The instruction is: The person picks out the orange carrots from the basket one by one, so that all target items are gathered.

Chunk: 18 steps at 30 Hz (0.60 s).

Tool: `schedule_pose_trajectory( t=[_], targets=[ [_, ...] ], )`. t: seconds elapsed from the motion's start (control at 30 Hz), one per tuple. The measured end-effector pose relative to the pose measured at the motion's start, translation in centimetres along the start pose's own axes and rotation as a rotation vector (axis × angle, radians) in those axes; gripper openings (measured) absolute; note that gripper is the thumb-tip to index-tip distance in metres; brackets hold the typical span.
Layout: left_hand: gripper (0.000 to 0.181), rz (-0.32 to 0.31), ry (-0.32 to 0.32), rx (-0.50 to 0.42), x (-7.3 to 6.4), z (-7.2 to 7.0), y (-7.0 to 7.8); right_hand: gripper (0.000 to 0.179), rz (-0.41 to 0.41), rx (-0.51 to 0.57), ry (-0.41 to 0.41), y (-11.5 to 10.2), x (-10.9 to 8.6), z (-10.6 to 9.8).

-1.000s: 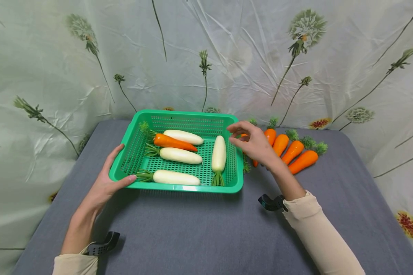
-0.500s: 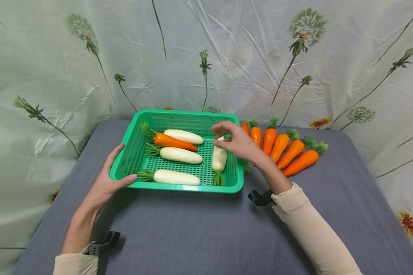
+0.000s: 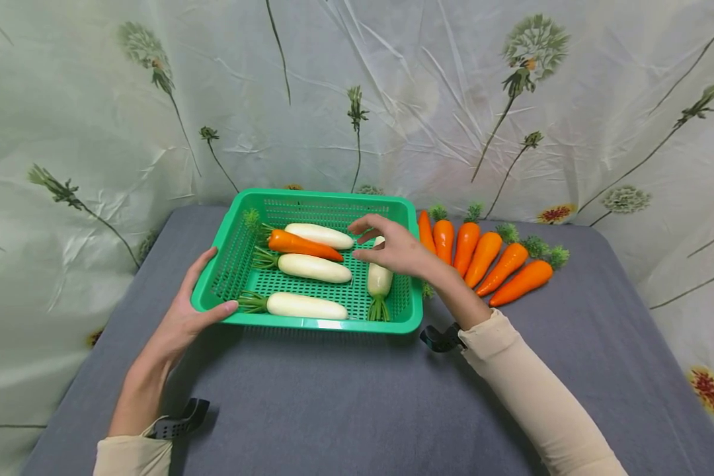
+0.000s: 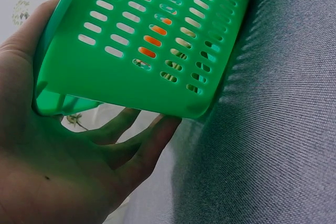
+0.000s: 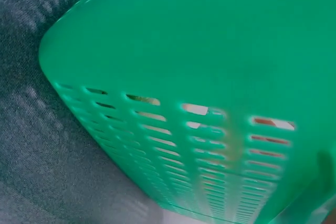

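A green plastic basket (image 3: 333, 326) holds several white radishes and one carrot (image 3: 305, 245). My left hand (image 3: 186, 317) grips its left end, thumb over the front rim; in the left wrist view that hand (image 4: 68, 166) has its fingers along the end wall. Over the right part of the basket is my right hand (image 3: 395, 250), its fingers loosely curved and holding nothing. It partly covers an upright-lying white radish (image 3: 379, 281) with its leaf stalks toward me. Three more radishes, such as the front white radish (image 3: 306, 306), lie crosswise. In the right wrist view, the basket wall (image 5: 184, 40) fills most of the picture.
Several carrots (image 3: 486, 259) are fanned out on the grey tablecloth (image 3: 333, 403) right of the basket, green tops mostly at the back. A flower-printed curtain (image 3: 309, 79) hangs behind the table.
My right hand has moved left from the basket's right rim to above the upright-lying radish, uncovering more of the carrots outside. The left hand and basket have stayed put.
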<state>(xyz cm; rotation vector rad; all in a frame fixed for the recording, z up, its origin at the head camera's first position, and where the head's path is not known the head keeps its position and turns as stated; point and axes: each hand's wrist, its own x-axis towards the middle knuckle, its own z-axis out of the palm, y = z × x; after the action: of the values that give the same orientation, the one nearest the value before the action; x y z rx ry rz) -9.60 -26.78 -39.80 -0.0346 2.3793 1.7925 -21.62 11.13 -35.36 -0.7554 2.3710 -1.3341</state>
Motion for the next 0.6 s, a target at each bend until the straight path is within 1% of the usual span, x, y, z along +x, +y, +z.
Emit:
schedule_pose_trajectory(
  t=[0.13, 0.3, 0.5, 0.6],
  targets=[
    [0.1, 0.002, -0.006, -0.006, 0.1, 0.1, 0.1, 0.047, -0.008, 0.003, -0.019, -0.1, -0.2, -0.3],
    [0.1, 0.009, -0.005, -0.015, 0.2, 0.1, 0.1, 0.047, -0.013, 0.008, -0.038, -0.5, -0.6, -1.4],
    [0.1, 0.0, -0.003, 0.006, 0.1, -0.1, 0.1, 0.048, -0.04, -0.037, -0.068, -1.4, -0.5, -2.7],
    [0.101, -0.006, 0.0, 0.019, 0.0, -0.1, 0.0, 0.048, -0.056, -0.047, -0.087, -2.2, -0.4, -3.1]
  ],
)
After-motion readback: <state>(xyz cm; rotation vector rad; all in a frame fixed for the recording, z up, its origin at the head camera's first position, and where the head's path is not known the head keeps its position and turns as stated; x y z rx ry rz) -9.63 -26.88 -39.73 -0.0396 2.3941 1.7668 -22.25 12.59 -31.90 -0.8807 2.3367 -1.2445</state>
